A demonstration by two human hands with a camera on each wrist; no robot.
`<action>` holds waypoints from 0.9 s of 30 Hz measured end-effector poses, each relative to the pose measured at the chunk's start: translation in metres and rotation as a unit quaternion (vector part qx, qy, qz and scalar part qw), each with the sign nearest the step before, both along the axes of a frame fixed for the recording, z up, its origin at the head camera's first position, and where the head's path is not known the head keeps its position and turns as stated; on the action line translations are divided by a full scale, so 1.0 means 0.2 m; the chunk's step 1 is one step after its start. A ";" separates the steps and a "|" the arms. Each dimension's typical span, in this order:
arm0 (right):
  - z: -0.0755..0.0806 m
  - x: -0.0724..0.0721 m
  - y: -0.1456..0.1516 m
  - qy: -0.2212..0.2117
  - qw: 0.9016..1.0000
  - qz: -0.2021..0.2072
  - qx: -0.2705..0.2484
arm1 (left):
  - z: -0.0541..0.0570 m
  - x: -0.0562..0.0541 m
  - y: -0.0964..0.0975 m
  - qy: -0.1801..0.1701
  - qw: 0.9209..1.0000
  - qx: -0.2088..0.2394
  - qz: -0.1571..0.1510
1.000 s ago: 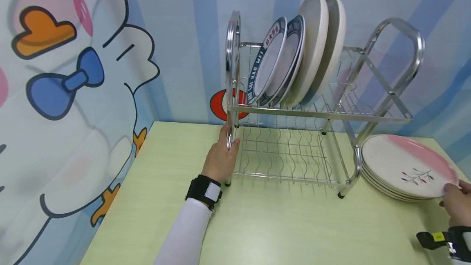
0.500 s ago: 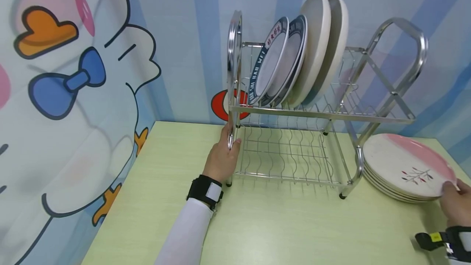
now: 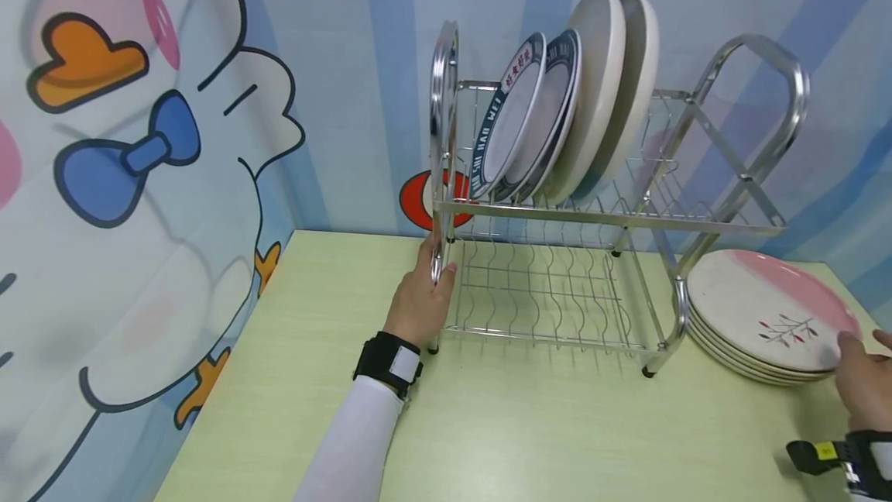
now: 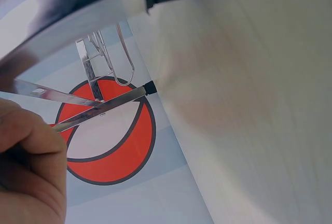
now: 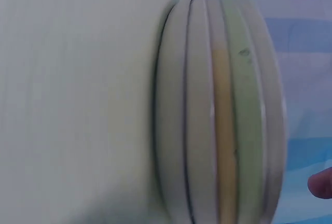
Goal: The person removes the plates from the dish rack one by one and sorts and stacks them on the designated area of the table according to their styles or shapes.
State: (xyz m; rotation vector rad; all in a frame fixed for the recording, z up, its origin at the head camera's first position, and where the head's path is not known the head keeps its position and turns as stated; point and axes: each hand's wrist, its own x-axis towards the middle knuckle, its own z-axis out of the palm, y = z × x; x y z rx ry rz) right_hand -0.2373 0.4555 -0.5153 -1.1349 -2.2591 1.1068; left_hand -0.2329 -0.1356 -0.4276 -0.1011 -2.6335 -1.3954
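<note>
Two hands, two jobs, and the left hand (image 3: pixel 418 304) has a firm grip on the left end post of the chrome rack (image 3: pixel 620 218), low down, between the tiers. Across to the right hand (image 3: pixel 864 382), out at the edge of the head view: thumb and fingers spread, gripping nothing, with the thumb up at the near right rim of a plate stack (image 3: pixel 773 316)! Whether that thumb actually touches, I cannot tell; over on the right wrist view only one fingertip (image 5: pixel 321 183) shows, well apart from the plate edges.

That stack sits on the tabletop (image 3: pixel 543 417), just beside the rack's right end, several plates deep, the top one cream with a pink band and a leafy sprig. Up on the rack's upper tier, blue-rimmed plates (image 3: pixel 512 122) lean on edge toward the left, lettering round the rim, and right behind them stand two larger white plates (image 3: pixel 592 91). Black straps circle both wrists, a white sleeve (image 3: pixel 355 440) runs down the left arm, and a big cartoon bird (image 3: pixel 153 254) fills the left wall.
</note>
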 end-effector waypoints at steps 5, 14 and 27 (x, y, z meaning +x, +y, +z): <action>0.32 0.10 -0.34 0.010 0.999 0.035 0.023 | 0.00 0.00 -0.01 -0.001 1.000 -0.001 0.001; 0.58 0.14 -0.68 0.022 0.984 0.174 0.020 | 0.00 0.00 -0.02 -0.003 1.000 0.005 0.000; 0.58 0.10 -0.91 0.063 0.917 0.395 0.018 | 0.00 0.00 0.00 -0.005 1.000 0.003 -0.005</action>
